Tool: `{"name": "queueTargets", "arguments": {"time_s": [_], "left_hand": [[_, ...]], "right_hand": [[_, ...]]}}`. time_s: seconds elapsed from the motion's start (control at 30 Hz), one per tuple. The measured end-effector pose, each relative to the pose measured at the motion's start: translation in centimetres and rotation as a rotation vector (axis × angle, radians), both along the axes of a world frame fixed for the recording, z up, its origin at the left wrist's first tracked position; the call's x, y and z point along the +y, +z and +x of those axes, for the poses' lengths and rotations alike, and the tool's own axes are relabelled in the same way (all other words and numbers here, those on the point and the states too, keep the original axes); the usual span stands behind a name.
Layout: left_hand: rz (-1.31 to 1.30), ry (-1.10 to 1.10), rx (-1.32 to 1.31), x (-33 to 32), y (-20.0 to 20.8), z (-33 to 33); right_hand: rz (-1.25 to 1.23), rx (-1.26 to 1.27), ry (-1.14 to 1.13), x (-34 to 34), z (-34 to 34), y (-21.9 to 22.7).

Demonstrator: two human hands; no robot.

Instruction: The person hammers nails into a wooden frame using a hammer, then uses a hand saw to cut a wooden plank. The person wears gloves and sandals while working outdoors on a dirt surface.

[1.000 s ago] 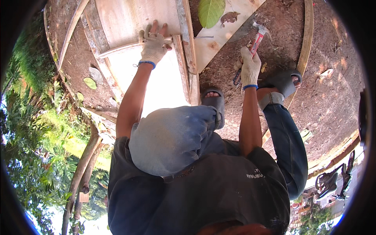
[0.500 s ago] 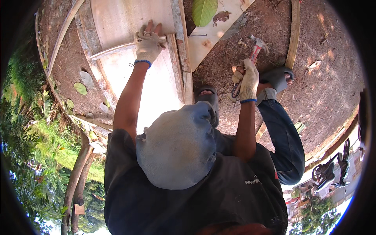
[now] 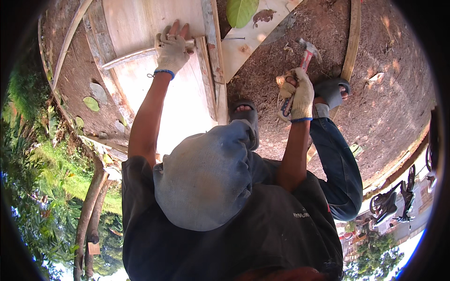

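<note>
Above soil (image 3: 389, 112), the left hand (image 3: 172, 52) spreads over a wooden strip (image 3: 127, 59); the right hand (image 3: 301, 96) grips a hammer (image 3: 306, 61).

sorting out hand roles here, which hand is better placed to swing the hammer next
Probably the right hand: it grips the hammer, while the left hand lies over the wooden strip that crosses the pale panel, with no tool visible in it.

I count, remotely: two cream knit gloves (image 3: 172, 54), one red-handled metal hammer (image 3: 306, 61), two dark-grey rubber sandals (image 3: 329, 92); upper centre, one thin metal nail (image 3: 234, 38).
</note>
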State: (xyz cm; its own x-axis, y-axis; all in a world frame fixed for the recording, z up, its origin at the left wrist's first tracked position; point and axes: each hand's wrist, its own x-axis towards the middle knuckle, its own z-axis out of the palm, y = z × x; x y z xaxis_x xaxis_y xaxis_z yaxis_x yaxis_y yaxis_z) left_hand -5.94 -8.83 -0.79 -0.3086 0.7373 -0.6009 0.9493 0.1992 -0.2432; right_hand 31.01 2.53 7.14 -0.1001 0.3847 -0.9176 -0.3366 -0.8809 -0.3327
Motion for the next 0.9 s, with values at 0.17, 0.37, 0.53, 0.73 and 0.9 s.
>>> {"name": "queueTargets", "arguments": {"time_s": [0.17, 0.37, 0.53, 0.73, 0.9], "left_hand": [[-0.025, 0.041, -0.066, 1.7, 1.9, 0.8], [0.084, -0.033, -0.110, 0.4, 1.6, 0.0], [-0.118, 0.008, -0.048, 0.5, -0.1, -0.1], [0.040, -0.021, -0.118, 0.2, 0.3, 0.4], [0.038, 0.068, -0.138, -0.3, 0.5, -0.4]], "right_hand": [[0.239, -0.314, -0.552, -0.4, -3.8, -0.3], [-0.111, 0.096, 0.230, -3.8, -2.7, -0.2], [0.290, -0.141, -0.268, 0.7, 3.7, -0.6], [-0.037, -0.013, 0.240, -4.2, -5.3, 0.3], [0.081, -0.124, 0.134, -0.5, 1.1, 0.5]]}}
